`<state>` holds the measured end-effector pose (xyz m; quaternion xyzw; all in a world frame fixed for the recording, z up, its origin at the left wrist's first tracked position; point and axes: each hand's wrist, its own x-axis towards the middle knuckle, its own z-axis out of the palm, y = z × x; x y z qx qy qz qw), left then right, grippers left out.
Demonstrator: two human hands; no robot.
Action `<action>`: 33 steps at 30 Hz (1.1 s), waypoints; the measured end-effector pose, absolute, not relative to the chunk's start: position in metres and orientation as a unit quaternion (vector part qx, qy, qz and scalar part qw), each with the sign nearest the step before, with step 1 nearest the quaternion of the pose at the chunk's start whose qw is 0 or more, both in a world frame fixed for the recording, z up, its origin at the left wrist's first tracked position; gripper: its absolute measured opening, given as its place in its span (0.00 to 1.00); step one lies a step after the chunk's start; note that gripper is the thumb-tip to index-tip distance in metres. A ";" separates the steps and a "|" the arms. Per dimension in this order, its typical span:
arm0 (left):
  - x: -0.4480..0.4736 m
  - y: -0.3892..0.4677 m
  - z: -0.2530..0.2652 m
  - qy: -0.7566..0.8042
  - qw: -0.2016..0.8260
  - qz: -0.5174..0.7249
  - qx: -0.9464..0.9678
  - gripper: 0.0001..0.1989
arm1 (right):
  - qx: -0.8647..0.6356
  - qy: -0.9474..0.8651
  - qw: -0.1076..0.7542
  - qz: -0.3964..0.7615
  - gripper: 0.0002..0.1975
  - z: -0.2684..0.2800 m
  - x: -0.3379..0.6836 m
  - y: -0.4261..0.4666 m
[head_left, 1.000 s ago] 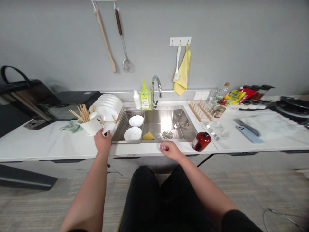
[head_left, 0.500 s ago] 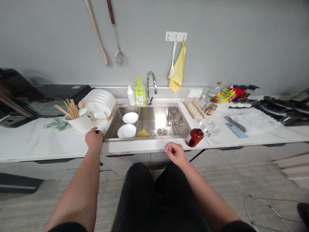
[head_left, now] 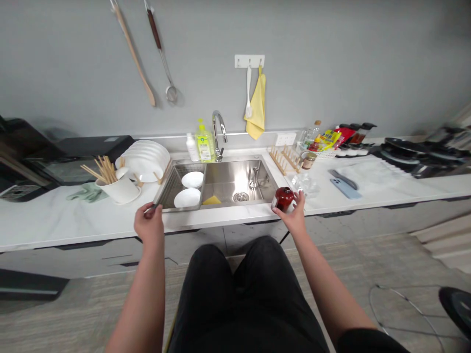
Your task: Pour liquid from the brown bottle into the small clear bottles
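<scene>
My left hand (head_left: 149, 223) is closed on a small dark object (head_left: 150, 210) at the sink's front left corner; its kind is unclear. A red-brown bottle (head_left: 284, 198) with a pale label stands uncapped on the counter by the sink's front right corner. Around its near side reaches my right hand (head_left: 293, 215), thumb at the bottle's lower left and fingers spread to the right; a firm grip is not visible. Two white bowls (head_left: 187, 198) sit in the left part of the steel sink (head_left: 221, 200), beside a yellow cloth or sponge (head_left: 212, 200).
On the left are a utensil holder (head_left: 119, 190), a green cloth (head_left: 87, 192) and white plates (head_left: 145, 159). Behind the sink stand a faucet (head_left: 217, 128) and green soap bottle (head_left: 205, 145). To the right are a wooden rack (head_left: 285, 160), a jar (head_left: 308, 161) and a phone (head_left: 346, 189).
My right hand has moved from the counter edge to the bottle, its fingers opening around it. My left hand has shifted slightly right with the dark object. The view has turned a little.
</scene>
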<state>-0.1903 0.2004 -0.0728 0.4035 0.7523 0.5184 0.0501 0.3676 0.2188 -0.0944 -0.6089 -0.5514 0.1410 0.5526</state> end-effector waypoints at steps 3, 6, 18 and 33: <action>-0.144 0.168 -0.075 0.650 0.152 0.631 0.396 0.25 | -0.607 -0.549 0.544 0.187 0.72 -0.095 0.366 0.228; -0.106 0.141 -0.068 0.583 0.245 0.653 0.417 0.22 | -0.619 -0.552 0.523 0.196 0.58 -0.087 0.364 0.221; 0.020 0.084 -0.003 0.422 0.402 0.592 0.558 0.17 | -0.436 -0.741 0.435 0.268 0.45 -0.045 0.249 0.082; 0.016 0.059 0.005 0.375 0.401 0.626 0.553 0.09 | -0.428 -0.776 0.408 0.221 0.47 -0.023 0.233 0.051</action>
